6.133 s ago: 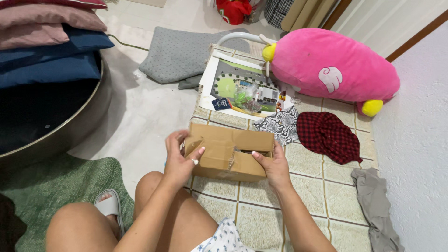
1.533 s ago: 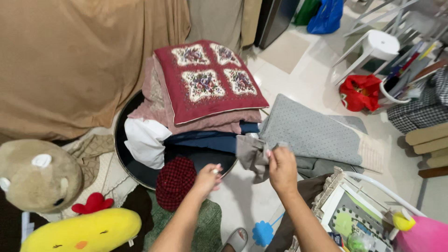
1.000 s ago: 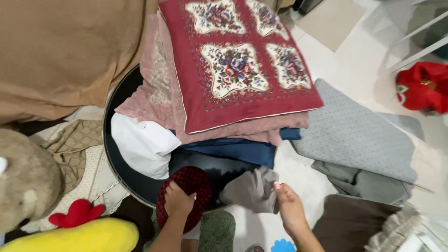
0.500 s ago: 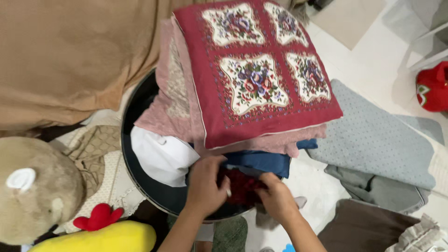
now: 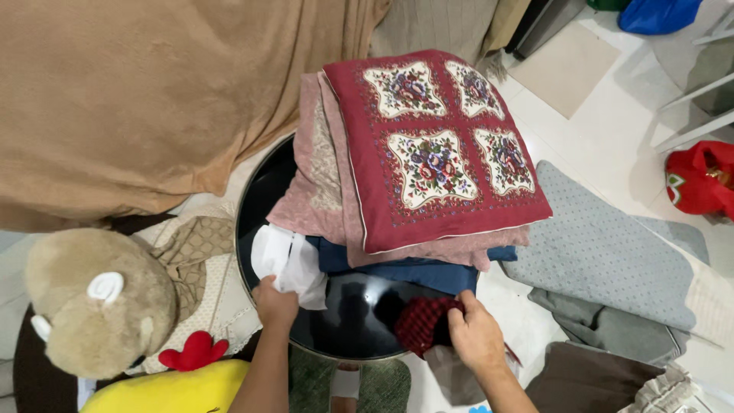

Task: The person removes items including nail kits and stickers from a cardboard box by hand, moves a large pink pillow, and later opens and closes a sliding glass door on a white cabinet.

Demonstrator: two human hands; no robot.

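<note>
My left hand point(image 5: 275, 304), low and left of centre in the frame, has its grip closed on the lower edge of a white cloth point(image 5: 287, 260) that lies on the round black worktop point(image 5: 348, 321). My right hand point(image 5: 474, 333), low and right of centre, rests on a dark red checked cloth point(image 5: 422, 321) with the fingers curled over it; I cannot tell whether the grip is fully closed. That checked cloth sits at the lower right edge of the worktop, partly over its rim, with a grey cloth point(image 5: 451, 375) hanging just below it.

The only bare part of the glossy black top is the patch between my two hands. The rest of it, toward the upper middle of the frame, is covered by a stack of folded cushions: a red one with floral squares point(image 5: 436, 145) on top, pink ones point(image 5: 321, 191) beneath, navy ones point(image 5: 413, 271) at the bottom. The stack overhangs the worktop on the right.

A tan blanket point(image 5: 138, 99) fills the upper left. A brown plush toy point(image 5: 99, 306) and a yellow plush toy point(image 5: 164, 390) crowd the lower left, close to my left arm. On the right, a grey dotted mat point(image 5: 604, 252) lies on the white tiled floor point(image 5: 596, 130), with a red bag point(image 5: 699, 180) at the right edge.
</note>
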